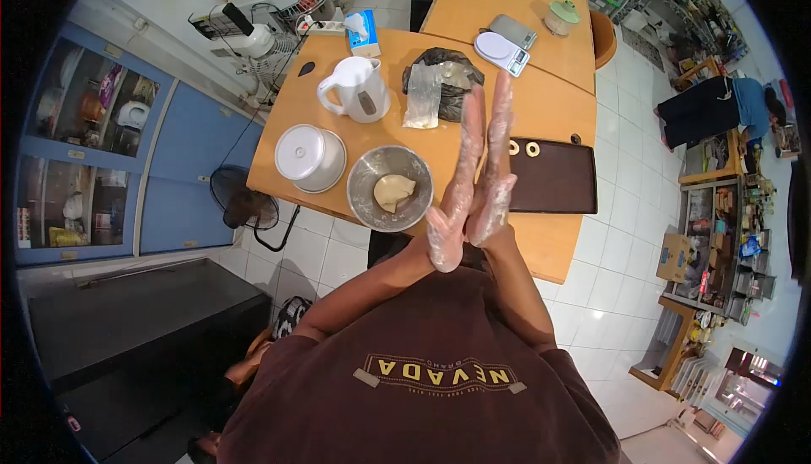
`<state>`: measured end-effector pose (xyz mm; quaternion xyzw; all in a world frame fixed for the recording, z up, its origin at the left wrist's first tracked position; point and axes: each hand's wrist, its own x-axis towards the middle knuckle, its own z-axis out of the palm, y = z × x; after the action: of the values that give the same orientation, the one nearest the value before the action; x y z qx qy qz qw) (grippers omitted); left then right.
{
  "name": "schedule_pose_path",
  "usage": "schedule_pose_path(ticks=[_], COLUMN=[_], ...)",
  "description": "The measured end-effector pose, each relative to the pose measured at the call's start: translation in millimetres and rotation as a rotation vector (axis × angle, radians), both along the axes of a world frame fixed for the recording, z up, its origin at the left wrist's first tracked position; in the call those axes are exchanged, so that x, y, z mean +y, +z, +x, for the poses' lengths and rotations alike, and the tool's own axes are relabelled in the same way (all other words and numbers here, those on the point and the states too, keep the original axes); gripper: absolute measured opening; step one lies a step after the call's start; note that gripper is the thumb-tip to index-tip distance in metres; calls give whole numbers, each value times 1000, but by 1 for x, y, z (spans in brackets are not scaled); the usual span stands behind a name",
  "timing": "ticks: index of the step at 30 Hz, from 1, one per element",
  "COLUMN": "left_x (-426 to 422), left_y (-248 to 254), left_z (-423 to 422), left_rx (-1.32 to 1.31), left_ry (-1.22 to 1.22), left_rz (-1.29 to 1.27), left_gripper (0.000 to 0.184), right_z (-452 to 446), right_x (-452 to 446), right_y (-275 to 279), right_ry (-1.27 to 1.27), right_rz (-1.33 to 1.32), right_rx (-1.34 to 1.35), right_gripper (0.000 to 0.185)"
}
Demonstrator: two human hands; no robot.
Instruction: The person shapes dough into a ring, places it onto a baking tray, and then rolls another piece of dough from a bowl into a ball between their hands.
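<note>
My left hand [459,185] and my right hand [496,168] are raised in front of my chest, both in clear plastic gloves. Palms face each other, close together, with the fingers stretched out straight. Whether anything small lies between the palms is hidden. Below and left of them, a steel mixing bowl [359,202] holds a lump of pale dough [392,192]. On the right, a dark baking tray [557,181] carries dough rings [532,150] near its far left corner, one partly behind my right hand.
A white lidded tub [306,158], a white electric kettle [359,90], a plastic bag [424,96] and a kitchen scale [502,51] stand on the wooden table [389,50]. A tissue box [363,35] is at its far edge. Another person [710,105] stands off to the right.
</note>
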<state>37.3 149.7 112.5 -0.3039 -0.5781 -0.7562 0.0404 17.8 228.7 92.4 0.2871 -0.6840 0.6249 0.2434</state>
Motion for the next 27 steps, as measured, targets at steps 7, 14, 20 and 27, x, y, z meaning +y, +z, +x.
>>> schedule_pose_path(ticks=[7, 14, 20, 27], left_x=[-7, -5, 7, -8], left_y=[-22, -50, 5, -72], left_z=[-24, -25, -24, -50], left_rx=[-454, 1, -155, -329], left_ry=[-96, 24, -70, -68], left_rz=[403, -118, 274, 129], left_gripper=[87, 114, 124, 105], right_z=[23, 0, -12, 6], right_x=[-3, 0, 1, -7], right_y=[-11, -8, -34, -16], right_ry=[12, 21, -119, 5], right_rz=[229, -82, 91, 54], right_rx=[-78, -54, -95, -212], right_gripper=[99, 98, 89, 90])
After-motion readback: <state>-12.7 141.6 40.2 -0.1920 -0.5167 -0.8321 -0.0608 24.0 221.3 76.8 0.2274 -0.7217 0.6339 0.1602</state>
